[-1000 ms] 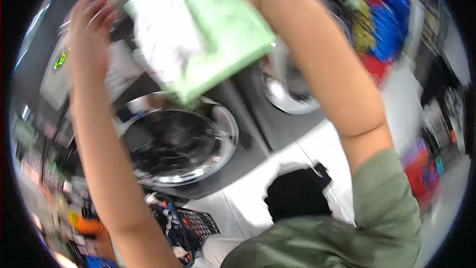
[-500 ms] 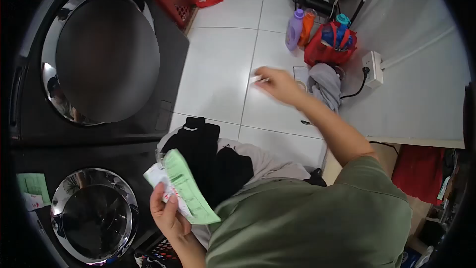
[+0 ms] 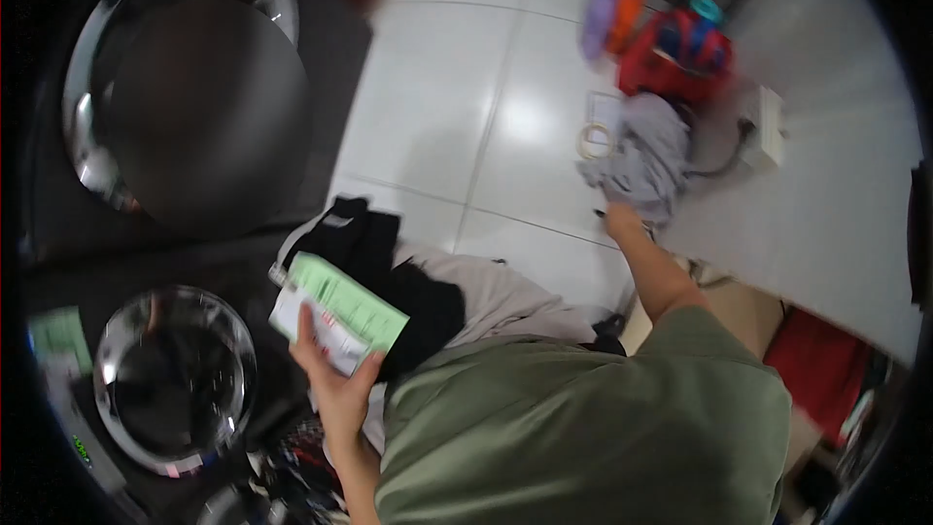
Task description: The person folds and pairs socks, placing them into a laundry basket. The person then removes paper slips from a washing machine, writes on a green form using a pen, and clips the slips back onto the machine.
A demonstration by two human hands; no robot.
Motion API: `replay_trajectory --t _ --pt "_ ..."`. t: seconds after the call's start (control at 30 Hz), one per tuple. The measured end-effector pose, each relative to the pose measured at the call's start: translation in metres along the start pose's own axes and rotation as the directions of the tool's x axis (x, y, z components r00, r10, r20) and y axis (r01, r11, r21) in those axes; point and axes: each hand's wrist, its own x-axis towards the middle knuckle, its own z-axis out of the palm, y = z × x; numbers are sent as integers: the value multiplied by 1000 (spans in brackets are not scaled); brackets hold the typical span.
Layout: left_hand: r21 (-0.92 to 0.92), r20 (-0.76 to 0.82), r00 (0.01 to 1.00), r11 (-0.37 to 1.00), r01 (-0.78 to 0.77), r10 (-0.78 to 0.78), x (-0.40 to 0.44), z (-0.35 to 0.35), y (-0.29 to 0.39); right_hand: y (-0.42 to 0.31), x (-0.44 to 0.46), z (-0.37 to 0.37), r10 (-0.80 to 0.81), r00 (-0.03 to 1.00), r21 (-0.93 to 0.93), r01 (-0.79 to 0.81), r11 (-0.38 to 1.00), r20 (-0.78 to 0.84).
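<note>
My left hand (image 3: 332, 369) is closed on a green printed slip (image 3: 360, 297) together with a white paper (image 3: 340, 345) that has red marks. These papers are over black clothing (image 3: 428, 306) in front of my body. Low on the right, my right hand (image 3: 618, 218) reaches down beside a crumpled grey cloth (image 3: 653, 160). A small dark object (image 3: 600, 214) shows at its fingers. Blur hides whether the fingers hold or touch anything. A round tan tape roll (image 3: 596, 141) lies by the cloth.
Two stacked front-loading machines, an upper round door (image 3: 209, 117) and a lower round door (image 3: 175, 379), line the left. Purple bottle (image 3: 602, 19), orange bottle (image 3: 625, 19) and red bag (image 3: 671, 63) stand along the right wall, near a socket box (image 3: 768, 126).
My right hand has gone from above the tiles, with a small white thing in its fingers, down beside the grey cloth. My left hand has tilted the papers; the view has shifted.
</note>
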Motion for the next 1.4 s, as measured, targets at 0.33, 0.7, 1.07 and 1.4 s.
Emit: replay_trajectory --t 0.33,0.7,1.07,1.4 --pt "-48 -232 971 998 42 -52 8 7 -4 -4 58 65 -192 981 -226 191 955 20" --pt "-721 -287 895 693 33 -342 -6 23 -28 -257 -175 -196 -496 588 762 574 -301 -639" --pt "-767 -349 861 641 -36 -369 -23 22 -28 -331 -304 -130 -905 294 884 441 -156 -307" --pt "-839 -323 866 539 -76 -381 -25 19 -31 -325 -302 -119 -897 37 600 756 -263 -441"
